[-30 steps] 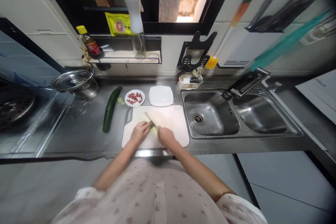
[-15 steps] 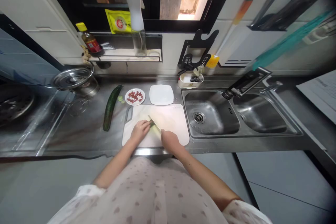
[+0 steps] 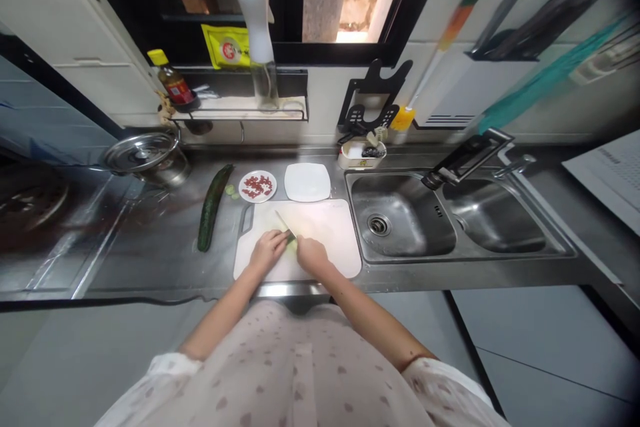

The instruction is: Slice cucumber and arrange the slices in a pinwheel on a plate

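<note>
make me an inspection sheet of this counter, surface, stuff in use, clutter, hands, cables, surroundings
Surface: stainless steel counter, with a white cutting board on it.
Job's things: knife over the board; green piece, mostly hidden; long cucumber left of the board.
Clutter: pale green slices beside the cucumber; round plate of chopped red bits; square white plate; lidded metal pot.
Hands: left hand holds the green piece against the board; right hand grips the knife.
Cables: nothing seen.
Surroundings: double sink at right; spray bottle and yellow-capped bottle on the wall shelf.
</note>
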